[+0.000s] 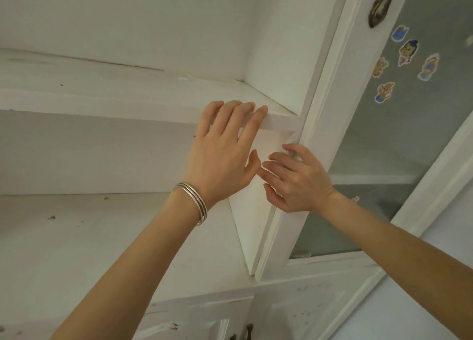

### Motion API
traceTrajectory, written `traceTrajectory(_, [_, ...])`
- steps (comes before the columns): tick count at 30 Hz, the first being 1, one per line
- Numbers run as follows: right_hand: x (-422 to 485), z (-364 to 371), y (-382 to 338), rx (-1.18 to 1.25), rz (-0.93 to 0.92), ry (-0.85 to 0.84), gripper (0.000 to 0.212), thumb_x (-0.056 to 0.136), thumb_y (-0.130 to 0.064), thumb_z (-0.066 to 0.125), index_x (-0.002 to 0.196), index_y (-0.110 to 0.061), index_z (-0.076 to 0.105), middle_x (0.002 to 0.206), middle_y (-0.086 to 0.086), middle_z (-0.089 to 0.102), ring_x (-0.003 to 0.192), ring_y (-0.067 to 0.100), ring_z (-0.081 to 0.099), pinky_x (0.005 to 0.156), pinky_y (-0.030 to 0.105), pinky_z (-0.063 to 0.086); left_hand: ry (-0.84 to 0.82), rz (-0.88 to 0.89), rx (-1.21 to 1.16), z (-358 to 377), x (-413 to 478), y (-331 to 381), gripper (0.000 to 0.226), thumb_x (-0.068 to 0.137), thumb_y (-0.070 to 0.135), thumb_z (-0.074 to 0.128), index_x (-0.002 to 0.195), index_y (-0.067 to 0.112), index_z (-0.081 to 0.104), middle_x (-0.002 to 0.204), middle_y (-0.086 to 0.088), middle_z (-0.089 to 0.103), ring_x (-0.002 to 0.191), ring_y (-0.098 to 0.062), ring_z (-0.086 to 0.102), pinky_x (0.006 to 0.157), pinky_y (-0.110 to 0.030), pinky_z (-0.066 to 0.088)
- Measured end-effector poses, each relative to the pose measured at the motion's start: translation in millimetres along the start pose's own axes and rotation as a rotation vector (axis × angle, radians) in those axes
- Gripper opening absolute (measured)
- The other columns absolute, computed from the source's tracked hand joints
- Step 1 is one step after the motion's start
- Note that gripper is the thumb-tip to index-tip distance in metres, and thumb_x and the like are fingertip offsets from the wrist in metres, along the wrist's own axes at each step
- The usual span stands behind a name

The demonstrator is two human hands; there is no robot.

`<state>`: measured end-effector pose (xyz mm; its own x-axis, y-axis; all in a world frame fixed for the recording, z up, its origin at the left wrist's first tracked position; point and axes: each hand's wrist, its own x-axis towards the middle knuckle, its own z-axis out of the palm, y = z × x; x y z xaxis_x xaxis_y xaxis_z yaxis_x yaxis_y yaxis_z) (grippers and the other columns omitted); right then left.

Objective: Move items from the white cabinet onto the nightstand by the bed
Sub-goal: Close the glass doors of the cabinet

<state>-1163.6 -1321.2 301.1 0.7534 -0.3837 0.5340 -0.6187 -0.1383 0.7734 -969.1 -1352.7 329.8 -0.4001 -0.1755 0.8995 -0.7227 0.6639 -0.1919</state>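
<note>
Head view looks up into the white cabinet, which stands open: painted white inside, scuffed, with brown specks on the lower shelf and a cracked seam along the back of the upper shelf. The cabinet fills nearly the whole frame, straight ahead of the person.

The left hand holds nothing. Its fingers are straight and laid over the front edge of the upper shelf, near the right corner. Silver bangles ring that wrist. The right hand is spread wide with fingers loosely bent and also grips nothing. Its uppermost fingertip meets the white frame of the glass door, just below the shelf corner. The 2 hands are close together, thumb almost at fingertips.

The door's pane carries 5 cartoon stickers, and a dark brass handle sits at its top. Below are white panelled lower doors with small dark pulls.
</note>
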Motion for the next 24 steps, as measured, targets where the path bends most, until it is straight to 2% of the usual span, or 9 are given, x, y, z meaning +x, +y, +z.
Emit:
traceTrajectory(3, [-2, -1, -3, -0.007, 0.023, 0.005, 0.027, 0.082, -0.024, 0.053, 0.093, -0.006, 0.069, 0.072, 0.006, 0.067, 0.079, 0.026, 0.064, 0.094, 0.044, 0.038, 0.014, -0.005, -0.017, -1, -1, 3, 0.055, 0.078, 0.025, 0.053, 0.129, 0.006, 0.053, 0.122, -0.013, 0.057, 0.113, -0.03, 0.05, 0.105, -0.042, 0.026])
traceTrajectory(7, [-3, -1, -3, -0.014, 0.029, -0.029, 0.026, 0.082, -0.024, 0.051, 0.09, -0.007, 0.069, 0.068, 0.005, 0.066, 0.076, 0.026, 0.063, 0.095, 0.043, 0.036, 0.013, 0.004, -0.012, -1, -2, 2, 0.056, 0.078, 0.025, 0.053, 0.13, 0.006, 0.052, 0.123, -0.013, 0.057, 0.113, -0.031, 0.05, 0.104, -0.043, 0.028])
traceTrajectory(10, [1, -5, -2, -0.027, 0.037, -0.084, 0.024, 0.081, -0.024, 0.05, 0.08, -0.008, 0.068, 0.066, 0.004, 0.063, 0.072, 0.025, 0.061, 0.094, 0.042, 0.035, -0.002, 0.003, -0.004, -1, 0, 2, 0.056, 0.077, 0.025, 0.053, 0.13, 0.006, 0.052, 0.123, -0.013, 0.056, 0.113, -0.032, 0.05, 0.104, -0.044, 0.028])
traceTrajectory(13, [2, -12, -4, -0.029, 0.055, -0.171, 0.026, 0.083, -0.024, 0.047, 0.079, -0.009, 0.068, 0.067, 0.004, 0.063, 0.072, 0.024, 0.059, 0.093, 0.041, 0.035, -0.048, 0.005, 0.006, -5, -2, 2, 0.059, 0.076, 0.025, 0.054, 0.132, 0.006, 0.05, 0.125, -0.013, 0.055, 0.115, -0.031, 0.049, 0.105, -0.044, 0.027])
traceTrajectory(16, [2, -17, -4, -0.007, 0.051, -0.227, 0.028, 0.087, -0.023, 0.045, 0.085, -0.01, 0.069, 0.07, 0.004, 0.064, 0.075, 0.025, 0.058, 0.094, 0.043, 0.034, -0.117, 0.04, 0.016, -10, -2, 0, 0.065, 0.074, 0.023, 0.056, 0.136, 0.007, 0.046, 0.128, -0.012, 0.053, 0.118, -0.031, 0.048, 0.107, -0.043, 0.026])
traceTrajectory(21, [1, -28, -5, 0.05, 0.038, -0.309, 0.036, 0.086, -0.02, 0.043, 0.113, -0.011, 0.064, 0.085, 0.007, 0.069, 0.088, 0.029, 0.059, 0.098, 0.046, 0.028, -0.21, 0.104, 0.03, -26, 2, -8, 0.069, 0.07, 0.014, 0.059, 0.137, 0.008, 0.045, 0.131, -0.011, 0.053, 0.12, -0.029, 0.048, 0.107, -0.04, 0.026])
traceTrajectory(24, [6, -38, -16, 0.143, 0.092, -0.261, 0.037, 0.083, -0.017, 0.042, 0.112, -0.01, 0.064, 0.1, 0.01, 0.068, 0.096, 0.03, 0.059, 0.091, 0.045, 0.033, -0.268, 0.108, 0.038, -40, 0, -13, 0.067, 0.071, 0.011, 0.063, 0.136, 0.007, 0.047, 0.133, -0.013, 0.053, 0.122, -0.031, 0.049, 0.106, -0.044, 0.031])
